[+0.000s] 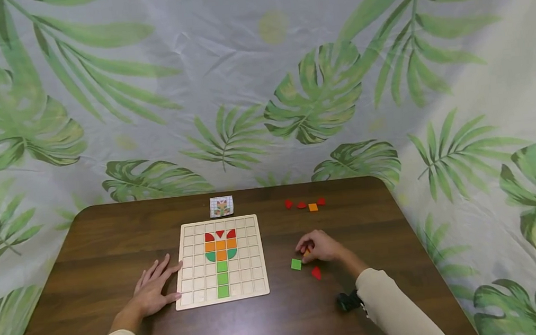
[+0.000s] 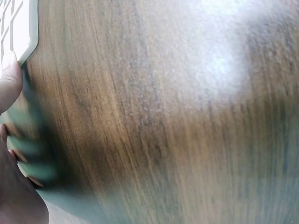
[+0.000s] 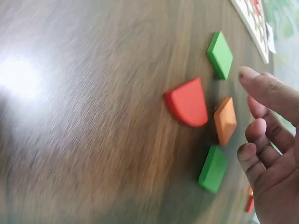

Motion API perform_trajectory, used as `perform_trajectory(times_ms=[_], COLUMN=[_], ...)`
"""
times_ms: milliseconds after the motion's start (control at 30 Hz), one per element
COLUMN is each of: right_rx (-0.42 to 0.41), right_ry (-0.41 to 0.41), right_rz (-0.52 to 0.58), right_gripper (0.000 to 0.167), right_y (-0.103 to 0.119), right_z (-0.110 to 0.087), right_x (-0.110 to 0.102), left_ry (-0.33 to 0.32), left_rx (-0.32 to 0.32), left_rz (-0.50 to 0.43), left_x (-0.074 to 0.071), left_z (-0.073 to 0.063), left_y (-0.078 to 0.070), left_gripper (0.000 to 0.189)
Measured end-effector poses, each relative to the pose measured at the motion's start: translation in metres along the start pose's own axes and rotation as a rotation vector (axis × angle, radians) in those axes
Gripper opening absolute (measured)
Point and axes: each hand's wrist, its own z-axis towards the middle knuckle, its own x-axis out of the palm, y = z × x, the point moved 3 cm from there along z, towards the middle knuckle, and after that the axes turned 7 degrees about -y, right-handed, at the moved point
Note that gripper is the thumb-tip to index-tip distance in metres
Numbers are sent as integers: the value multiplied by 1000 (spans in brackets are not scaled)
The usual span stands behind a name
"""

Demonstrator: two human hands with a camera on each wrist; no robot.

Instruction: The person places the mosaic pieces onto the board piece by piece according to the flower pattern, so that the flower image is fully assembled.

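Note:
My left hand (image 1: 152,294) lies with fingers spread at the left edge of a pale wooden grid board (image 1: 250,273), thumb and a fingertip touching its rim. Red, orange and green tiles on the board form a flower (image 1: 220,245) with a stem. Right of the board, my right hand (image 1: 320,247) hovers low with loosely bent fingers over an orange square tile (image 3: 225,121). Its thumb and fingertips are apart from the tile in the right wrist view. Around it lie a green square (image 1: 296,264), a red quarter-round tile (image 3: 189,102) and another green tile (image 3: 213,169).
A small card (image 1: 221,206) with a printed flower on a grid lies behind the board. At the table's back right are several red tiles (image 1: 289,204) and an orange square (image 1: 313,207). A leaf-patterned cloth (image 1: 222,86) hangs behind the brown wooden table (image 1: 112,245).

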Motion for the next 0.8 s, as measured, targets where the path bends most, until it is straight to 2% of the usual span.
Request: perform_trajectory(times_ms=[233, 433, 667, 800], right_rx=[-67, -44, -70, -80], right_ry=[81, 177, 194, 166], right_rz=[-119, -184, -207, -224], right_gripper=[24, 27, 29, 24], right_y=[-4, -5, -9, -13], right_z=[-12, -19, -21, -24], right_x=[-6, -9, -4, -1], left_ry=[22, 16, 16, 14], left_rx=[-9, -6, 0, 2], left_rz=[15, -2, 5, 15], left_x=[-2, -2, 0, 2], left_z=[0, 0, 1, 2], left_y=[0, 0, 3, 3], left_gripper=[79, 78, 77, 78])
